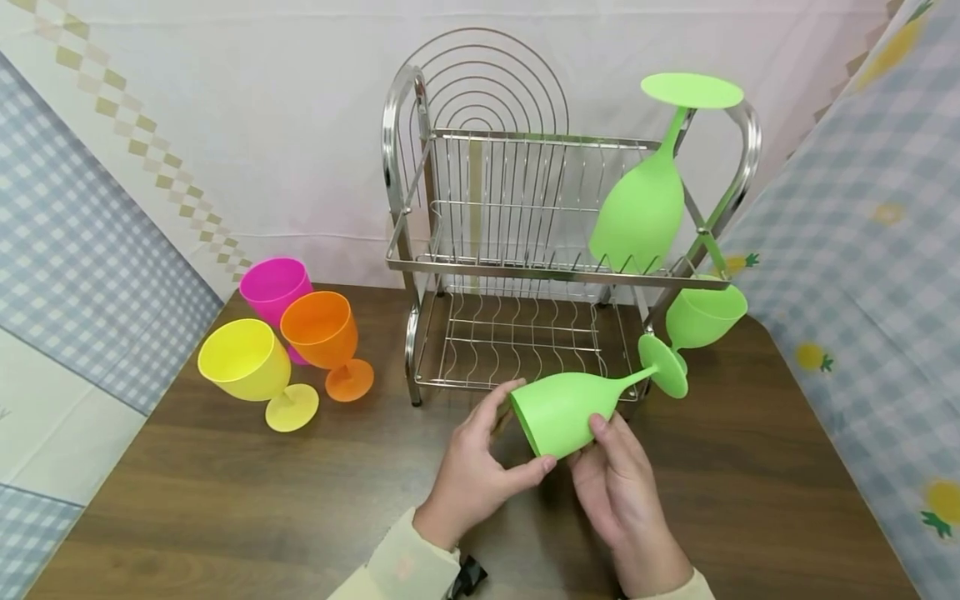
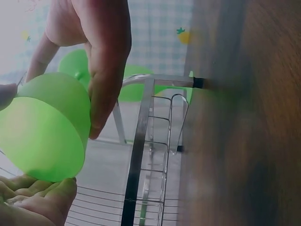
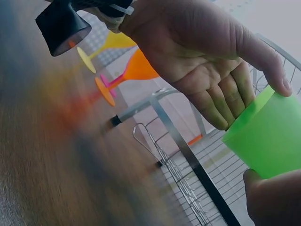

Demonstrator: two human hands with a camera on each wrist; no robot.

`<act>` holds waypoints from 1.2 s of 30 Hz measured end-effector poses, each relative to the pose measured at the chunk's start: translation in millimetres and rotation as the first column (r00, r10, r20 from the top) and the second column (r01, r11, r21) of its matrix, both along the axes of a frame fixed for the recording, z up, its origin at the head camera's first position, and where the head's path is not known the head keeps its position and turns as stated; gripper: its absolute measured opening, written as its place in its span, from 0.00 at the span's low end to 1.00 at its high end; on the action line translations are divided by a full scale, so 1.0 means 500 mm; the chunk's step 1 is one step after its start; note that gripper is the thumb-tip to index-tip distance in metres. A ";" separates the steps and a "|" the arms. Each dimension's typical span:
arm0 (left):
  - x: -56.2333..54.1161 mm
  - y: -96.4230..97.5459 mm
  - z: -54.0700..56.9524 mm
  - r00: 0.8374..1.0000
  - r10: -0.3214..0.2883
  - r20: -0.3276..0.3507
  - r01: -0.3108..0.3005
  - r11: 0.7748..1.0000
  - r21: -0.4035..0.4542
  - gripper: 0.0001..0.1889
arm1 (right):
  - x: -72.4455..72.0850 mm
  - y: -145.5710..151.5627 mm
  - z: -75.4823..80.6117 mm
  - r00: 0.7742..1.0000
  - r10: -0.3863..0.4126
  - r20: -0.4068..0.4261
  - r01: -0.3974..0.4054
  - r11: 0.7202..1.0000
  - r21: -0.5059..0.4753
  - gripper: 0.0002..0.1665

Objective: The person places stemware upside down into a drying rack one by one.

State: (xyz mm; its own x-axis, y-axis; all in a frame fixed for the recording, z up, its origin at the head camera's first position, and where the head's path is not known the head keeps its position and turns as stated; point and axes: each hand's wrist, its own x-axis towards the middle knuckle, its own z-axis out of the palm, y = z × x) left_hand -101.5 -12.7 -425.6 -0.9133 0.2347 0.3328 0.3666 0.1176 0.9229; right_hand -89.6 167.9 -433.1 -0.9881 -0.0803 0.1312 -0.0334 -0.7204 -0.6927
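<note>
Both hands hold a light green plastic goblet [image 1: 566,410] on its side in front of the rack, its mouth to the left and its foot to the right. My left hand [image 1: 476,471] spans the rim, thumb on the near edge and fingers on the far edge. With the thumb on the bowl's near side, my right hand [image 1: 618,492] grips it from below. In the left wrist view the bowl [image 2: 42,136] sits between the two hands. The right wrist view shows the left fingers [image 3: 230,101] at the rim.
A two-tier metal dish rack [image 1: 555,271] stands at the back. An upside-down green goblet [image 1: 645,204] sits on its upper tier at right. Another green goblet [image 1: 705,315] stands beside the rack. Yellow [image 1: 247,362], orange [image 1: 322,329] and magenta goblets [image 1: 273,283] stand at left.
</note>
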 end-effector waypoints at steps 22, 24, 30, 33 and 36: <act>-0.018 -0.026 -0.004 0.986 -0.006 -0.167 -0.021 0.986 -0.165 0.46 | 0.012 -0.007 0.089 0.903 -0.414 -0.118 0.430 0.859 0.278 0.39; -0.024 -0.033 -0.007 0.978 0.013 -0.211 -0.055 0.979 -0.194 0.45 | 0.015 -0.006 0.105 0.892 -0.424 -0.160 0.453 0.842 0.294 0.40; -0.048 -0.064 -0.007 0.938 0.157 -0.309 -0.230 0.948 -0.218 0.40 | 0.024 -0.002 0.163 0.892 -0.363 -0.269 0.440 0.833 0.336 0.42; -0.061 -0.086 -0.005 0.909 0.237 -0.343 -0.320 0.924 -0.208 0.38 | 0.028 0.002 0.200 0.887 -0.331 -0.323 0.447 0.791 0.417 0.44; -0.075 -0.111 -0.007 0.872 0.317 -0.372 -0.409 0.890 -0.200 0.36 | 0.028 0.004 0.239 0.876 -0.302 -0.377 0.462 0.751 0.472 0.45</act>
State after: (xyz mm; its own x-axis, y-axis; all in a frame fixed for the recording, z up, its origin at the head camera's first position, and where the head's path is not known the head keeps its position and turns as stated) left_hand -138.9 -68.3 -428.9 -0.8036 0.0282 0.5945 0.5188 0.5228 0.6764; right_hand -75.6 170.0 -313.5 -0.8838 0.1610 0.4393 -0.4597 -0.1237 -0.8794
